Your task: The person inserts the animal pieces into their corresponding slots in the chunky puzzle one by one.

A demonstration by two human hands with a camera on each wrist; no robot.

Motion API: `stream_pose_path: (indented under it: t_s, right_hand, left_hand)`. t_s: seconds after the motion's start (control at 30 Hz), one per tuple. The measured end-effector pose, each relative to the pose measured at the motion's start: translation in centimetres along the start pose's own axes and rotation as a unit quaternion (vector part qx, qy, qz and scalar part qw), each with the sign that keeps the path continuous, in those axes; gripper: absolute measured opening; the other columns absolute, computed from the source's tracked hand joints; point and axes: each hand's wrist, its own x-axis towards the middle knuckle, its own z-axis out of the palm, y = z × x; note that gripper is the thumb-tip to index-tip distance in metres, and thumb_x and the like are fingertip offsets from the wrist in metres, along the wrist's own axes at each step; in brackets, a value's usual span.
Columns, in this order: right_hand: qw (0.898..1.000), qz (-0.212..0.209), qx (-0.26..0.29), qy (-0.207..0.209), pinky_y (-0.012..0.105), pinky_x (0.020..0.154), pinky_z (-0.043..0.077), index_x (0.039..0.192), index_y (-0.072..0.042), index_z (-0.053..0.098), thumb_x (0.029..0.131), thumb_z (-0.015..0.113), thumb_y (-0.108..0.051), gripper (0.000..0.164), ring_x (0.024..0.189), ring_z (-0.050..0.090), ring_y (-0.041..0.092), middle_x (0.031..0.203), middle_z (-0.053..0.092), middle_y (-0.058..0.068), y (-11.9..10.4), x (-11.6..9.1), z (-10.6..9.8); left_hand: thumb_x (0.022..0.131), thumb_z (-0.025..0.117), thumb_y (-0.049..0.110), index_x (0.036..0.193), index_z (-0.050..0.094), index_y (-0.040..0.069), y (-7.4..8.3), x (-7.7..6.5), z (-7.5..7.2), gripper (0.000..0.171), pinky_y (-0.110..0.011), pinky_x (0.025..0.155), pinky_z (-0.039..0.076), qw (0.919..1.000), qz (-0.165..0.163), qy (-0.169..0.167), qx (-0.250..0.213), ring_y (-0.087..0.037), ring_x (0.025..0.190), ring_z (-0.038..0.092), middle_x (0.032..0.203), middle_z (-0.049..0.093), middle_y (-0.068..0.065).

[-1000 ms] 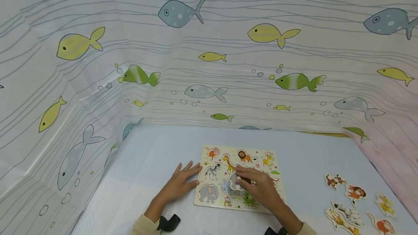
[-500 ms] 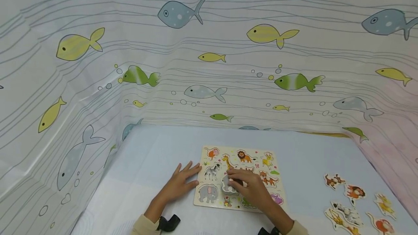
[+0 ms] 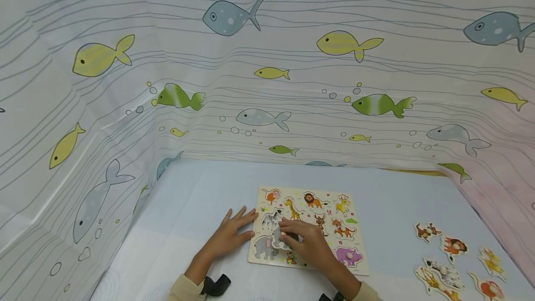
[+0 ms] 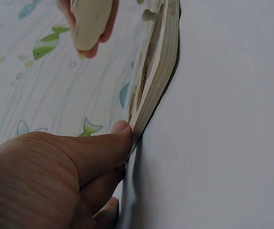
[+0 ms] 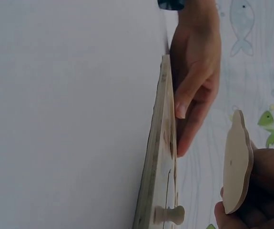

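A wooden animal puzzle board (image 3: 359, 245) lies flat on the table. Above its lower left part, my right hand (image 3: 307, 243) pinches a grey elephant puzzle piece (image 3: 277, 241) between thumb and fingers. This piece overlaps the printed elephant (image 3: 263, 247) in the head view. Its plain wooden underside (image 5: 237, 167) shows in the right wrist view, raised off the board. My left hand (image 3: 231, 231) rests at the board's left edge, fingers spread and fairly straight, the thumb (image 4: 106, 148) touching that edge. A purple hippo (image 3: 349, 256) with a knob sits at the board's lower right.
Several loose animal pieces lie at the table's right, among them a kangaroo (image 3: 428, 231), a lion (image 3: 455, 246), a zebra (image 3: 445, 273) and a giraffe (image 3: 434, 282). Fish-patterned cloth (image 3: 309, 92) hangs behind the table and along its sides.
My right hand has carried the elephant piece leftward across the board, from the middle towards the printed elephant, uncovering the hippo. The left hand has stayed put.
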Motion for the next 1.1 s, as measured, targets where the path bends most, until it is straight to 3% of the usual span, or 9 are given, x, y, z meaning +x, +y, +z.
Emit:
stream_pose_path:
  t_s: [0.23, 0.43, 0.8, 1.1]
  right_hand:
    - [1.0, -0.008, -0.027, 0.0, 0.038, 0.096, 0.058, 0.107, -0.005, 0.078, 0.084, 0.08, -0.017, 0.026, 0.114, 0.07, 0.02, 0.117, 0.075, 0.006, -0.3, 0.3, 1.2]
    - [1.0, 0.011, -0.01, -0.008, 0.037, 0.098, 0.057, 0.109, -0.004, 0.077, 0.085, 0.079, -0.016, 0.027, 0.116, 0.069, 0.021, 0.12, 0.073, 0.01, -0.5, 0.6, 2.1]
    - [0.999, 0.035, -0.037, -0.004, 0.039, 0.099, 0.057, 0.107, -0.005, 0.077, 0.085, 0.079, -0.016, 0.025, 0.116, 0.069, 0.022, 0.12, 0.074, 0.007, -0.5, 0.4, 3.7]
    - [0.998, 0.027, -0.057, -0.016, 0.036, 0.1, 0.057, 0.106, -0.007, 0.078, 0.086, 0.079, -0.017, 0.023, 0.117, 0.069, 0.021, 0.118, 0.074, 0.005, -0.8, 0.3, 4.7]
  left_hand:
    - [0.094, 0.069, 0.024, 0.144, 0.054, 0.009, -0.1, 0.0, 0.0, 0.054, -0.062, 0.125, 0.002, 1.0, 0.001, 0.001, -0.003, -0.037, 0.151, 0.028, 0.154, 0.047, -0.008]
    - [0.095, 0.068, 0.027, 0.145, 0.053, 0.009, -0.2, 0.0, 0.1, 0.055, -0.063, 0.125, 0.001, 1.0, 0.006, -0.001, -0.004, -0.037, 0.151, 0.027, 0.155, 0.046, -0.008]
    - [0.094, 0.068, 0.022, 0.144, 0.053, 0.009, -0.1, 0.0, 0.0, 0.054, -0.062, 0.125, 0.001, 1.0, 0.005, 0.0, -0.002, -0.038, 0.151, 0.028, 0.154, 0.046, -0.008]
    - [0.095, 0.068, 0.023, 0.145, 0.053, 0.01, 0.2, 0.0, -0.1, 0.053, -0.061, 0.126, 0.001, 1.0, -0.004, 0.0, 0.001, -0.037, 0.151, 0.028, 0.155, 0.046, -0.008]
